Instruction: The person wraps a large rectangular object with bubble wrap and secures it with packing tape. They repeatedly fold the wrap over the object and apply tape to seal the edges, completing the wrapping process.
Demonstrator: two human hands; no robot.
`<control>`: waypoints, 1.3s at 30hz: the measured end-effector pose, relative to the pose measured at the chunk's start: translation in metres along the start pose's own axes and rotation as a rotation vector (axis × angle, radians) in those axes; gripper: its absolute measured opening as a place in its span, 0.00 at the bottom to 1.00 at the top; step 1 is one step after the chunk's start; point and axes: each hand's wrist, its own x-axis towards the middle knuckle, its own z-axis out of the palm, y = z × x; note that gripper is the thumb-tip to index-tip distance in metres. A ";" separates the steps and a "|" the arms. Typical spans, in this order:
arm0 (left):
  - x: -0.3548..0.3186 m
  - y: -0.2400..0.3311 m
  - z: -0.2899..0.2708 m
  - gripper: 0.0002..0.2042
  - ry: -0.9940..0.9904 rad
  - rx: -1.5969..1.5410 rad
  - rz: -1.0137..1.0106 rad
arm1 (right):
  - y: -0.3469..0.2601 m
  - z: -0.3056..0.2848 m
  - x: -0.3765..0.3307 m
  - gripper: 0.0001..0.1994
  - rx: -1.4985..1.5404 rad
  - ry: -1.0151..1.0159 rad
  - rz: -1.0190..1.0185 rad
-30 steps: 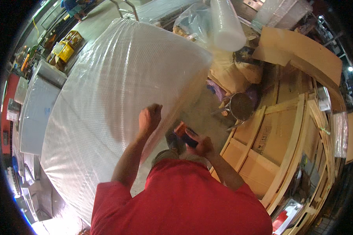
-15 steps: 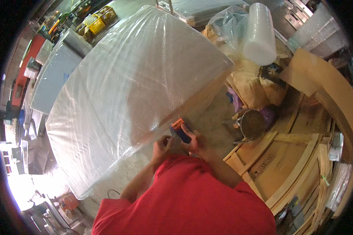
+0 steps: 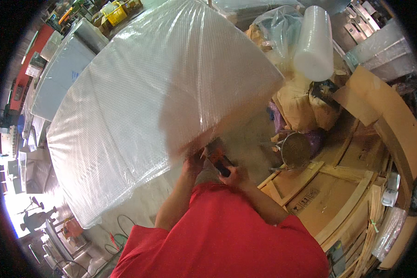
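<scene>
the orange-and-black tape dispenser (image 3: 219, 160) lies at the bubble-wrapped panel's (image 3: 162, 102) near lower edge, long axis slanting down-right, clamped in the right hand (image 3: 234, 175). the left hand (image 3: 193, 163), just left, presses the wrap; its grip is unclear.

The orange-black tool (image 3: 219, 159) is half hidden by the right hand (image 3: 231, 175), its kind unclear.

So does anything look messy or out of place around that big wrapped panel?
Nothing spilled or damaged shows. The bubble-wrapped panel lies smoothly wrapped; torn cardboard scraps lie piled loosely beyond its far corner beside the bubble wrap roll.
</scene>
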 end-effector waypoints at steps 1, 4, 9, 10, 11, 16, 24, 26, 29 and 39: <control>-0.004 0.006 0.003 0.24 0.067 -0.281 -0.109 | 0.003 0.003 0.005 0.33 -0.053 -0.033 0.043; -0.009 0.026 0.004 0.23 0.060 -0.203 -0.214 | 0.003 0.020 0.031 0.32 -0.190 0.029 0.029; -0.008 0.025 -0.006 0.22 0.050 0.195 -0.271 | 0.005 0.038 0.062 0.28 -0.015 0.028 -0.024; -0.005 0.019 -0.006 0.21 0.185 -0.099 -0.352 | 0.007 0.040 0.068 0.27 0.027 0.013 -0.040; -0.002 0.014 -0.006 0.21 0.325 -0.399 -0.423 | 0.008 0.042 0.078 0.28 0.016 0.018 -0.123; 0.018 0.010 0.011 0.19 -0.001 -0.736 -0.244 | -0.014 0.046 0.124 0.25 -0.077 -0.040 -0.383; 0.047 -0.004 0.037 0.17 -0.158 -0.999 0.155 | -0.021 0.015 0.129 0.17 -0.544 -0.219 -0.188; 0.052 -0.012 0.037 0.18 -0.106 -1.026 -0.018 | -0.023 0.005 0.129 0.15 -0.597 -0.237 -0.150; 0.046 -0.008 0.034 0.18 -0.062 -1.001 -0.193 | -0.030 -0.013 0.121 0.17 -0.555 -0.219 -0.117; -0.015 0.076 0.064 0.25 -0.471 -0.060 -0.425 | 0.005 -0.077 -0.034 0.37 0.125 0.144 -0.055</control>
